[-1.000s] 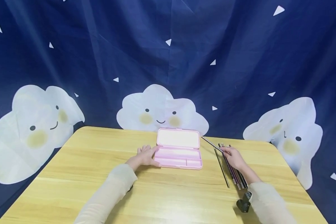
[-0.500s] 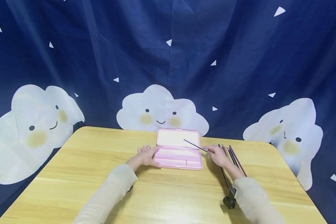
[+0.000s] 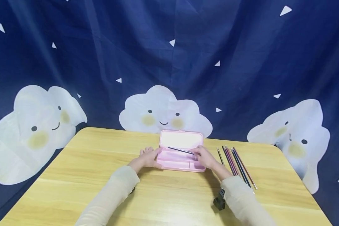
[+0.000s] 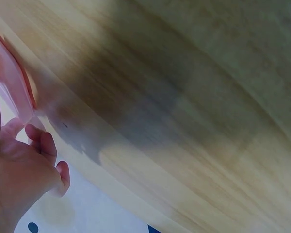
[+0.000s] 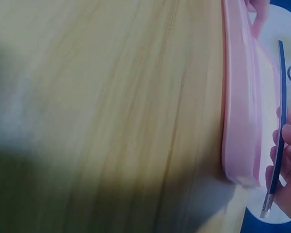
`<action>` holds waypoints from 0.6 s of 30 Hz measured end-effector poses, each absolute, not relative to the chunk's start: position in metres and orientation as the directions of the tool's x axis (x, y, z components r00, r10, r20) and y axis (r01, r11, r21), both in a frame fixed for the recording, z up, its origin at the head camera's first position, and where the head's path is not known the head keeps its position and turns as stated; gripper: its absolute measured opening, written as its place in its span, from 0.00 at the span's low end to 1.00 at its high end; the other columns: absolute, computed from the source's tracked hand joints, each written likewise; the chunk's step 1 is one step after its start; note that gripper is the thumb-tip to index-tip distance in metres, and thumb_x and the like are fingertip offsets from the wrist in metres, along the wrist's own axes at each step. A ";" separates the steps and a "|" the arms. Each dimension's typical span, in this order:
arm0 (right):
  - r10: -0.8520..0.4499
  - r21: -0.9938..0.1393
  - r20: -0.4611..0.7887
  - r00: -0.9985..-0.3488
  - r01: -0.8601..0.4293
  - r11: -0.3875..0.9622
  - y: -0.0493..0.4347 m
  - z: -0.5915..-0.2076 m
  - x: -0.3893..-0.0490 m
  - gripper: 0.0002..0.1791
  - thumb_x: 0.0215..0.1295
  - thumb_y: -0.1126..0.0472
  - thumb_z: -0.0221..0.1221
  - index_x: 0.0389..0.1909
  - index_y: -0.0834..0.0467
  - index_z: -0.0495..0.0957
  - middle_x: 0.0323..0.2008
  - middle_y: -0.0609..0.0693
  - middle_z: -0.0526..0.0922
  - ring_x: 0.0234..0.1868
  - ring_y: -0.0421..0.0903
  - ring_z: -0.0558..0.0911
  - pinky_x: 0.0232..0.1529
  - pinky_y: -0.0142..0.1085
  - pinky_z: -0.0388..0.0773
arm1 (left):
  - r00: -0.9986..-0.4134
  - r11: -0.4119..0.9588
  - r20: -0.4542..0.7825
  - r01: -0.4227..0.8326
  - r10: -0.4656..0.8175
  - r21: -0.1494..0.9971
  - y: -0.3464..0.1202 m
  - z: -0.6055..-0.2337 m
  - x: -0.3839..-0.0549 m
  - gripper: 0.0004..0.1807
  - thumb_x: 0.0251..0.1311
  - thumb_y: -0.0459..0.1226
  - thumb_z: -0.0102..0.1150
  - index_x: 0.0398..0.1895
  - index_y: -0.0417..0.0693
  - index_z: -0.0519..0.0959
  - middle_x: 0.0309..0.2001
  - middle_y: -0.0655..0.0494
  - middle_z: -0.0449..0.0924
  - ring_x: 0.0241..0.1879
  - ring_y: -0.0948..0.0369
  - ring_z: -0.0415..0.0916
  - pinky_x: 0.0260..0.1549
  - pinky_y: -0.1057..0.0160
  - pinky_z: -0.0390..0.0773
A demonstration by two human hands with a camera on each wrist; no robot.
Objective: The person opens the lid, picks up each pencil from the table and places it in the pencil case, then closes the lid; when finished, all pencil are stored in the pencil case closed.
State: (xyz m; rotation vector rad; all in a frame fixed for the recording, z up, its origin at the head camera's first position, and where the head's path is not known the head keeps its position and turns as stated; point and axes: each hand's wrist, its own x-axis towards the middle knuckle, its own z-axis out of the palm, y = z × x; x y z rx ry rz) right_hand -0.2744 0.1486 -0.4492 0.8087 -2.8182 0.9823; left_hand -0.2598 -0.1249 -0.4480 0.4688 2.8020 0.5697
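Hands (image 3: 204,156) reach across wood-grained table (image 3: 169,191), blue cloth (image 3: 135,50) behind.

Head view: one, worn on the head. Set above and back from the near side of the pink pencil case (image 3: 173,164); faces forward and down across it to the blue backdrop (image 3: 144,47) behind it. Farthest and widest of three.

Left wrist view: one, close, off the case's left end. Mostly tabletop (image 4: 184,97); picture inverted, backdrop at bottom, case cut off at left edge.

Right wrist view: one, close, on the case's near side, facing its front wall; picture turned sideways, case along the right.

Shared, head and left wrist: left hand (image 3: 148,158), case's left end.

Shared, head and right wrist: case, pencil (image 3: 177,150), right hand (image 3: 204,157).
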 end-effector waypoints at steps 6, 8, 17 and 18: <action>-0.504 -0.528 0.214 -0.837 -0.533 0.661 0.137 -0.452 -0.276 0.18 0.51 0.80 0.51 0.41 0.66 0.81 0.23 0.49 0.70 0.27 0.41 0.68 0.31 0.33 0.70 | -0.922 0.879 -0.174 0.253 0.345 0.404 -0.124 -0.447 -0.259 0.51 0.37 0.56 0.70 0.68 0.54 0.58 0.37 0.50 0.63 0.39 0.53 0.56 0.41 0.54 0.55; -0.524 -0.509 0.219 -0.823 -0.555 0.658 0.135 -0.453 -0.275 0.19 0.50 0.80 0.51 0.42 0.66 0.81 0.23 0.49 0.70 0.27 0.41 0.68 0.32 0.32 0.69 | -0.922 0.880 -0.179 0.248 0.343 0.406 -0.123 -0.447 -0.260 0.51 0.37 0.56 0.70 0.68 0.54 0.58 0.38 0.49 0.64 0.40 0.53 0.56 0.42 0.53 0.55; -0.584 -0.493 0.195 -0.788 -0.594 0.635 0.128 -0.464 -0.285 0.15 0.57 0.73 0.51 0.39 0.59 0.83 0.24 0.49 0.73 0.26 0.44 0.69 0.27 0.36 0.69 | -0.921 0.879 -0.189 0.240 0.341 0.413 -0.123 -0.447 -0.259 0.52 0.38 0.56 0.69 0.68 0.52 0.57 0.40 0.48 0.64 0.43 0.52 0.56 0.44 0.52 0.55; -0.585 -0.493 0.183 -0.790 -0.589 0.640 0.127 -0.465 -0.286 0.15 0.57 0.72 0.51 0.38 0.58 0.83 0.24 0.49 0.72 0.26 0.43 0.69 0.26 0.36 0.68 | -0.921 0.879 -0.189 0.240 0.340 0.412 -0.124 -0.447 -0.259 0.52 0.37 0.56 0.69 0.68 0.52 0.57 0.40 0.48 0.64 0.43 0.53 0.56 0.44 0.52 0.55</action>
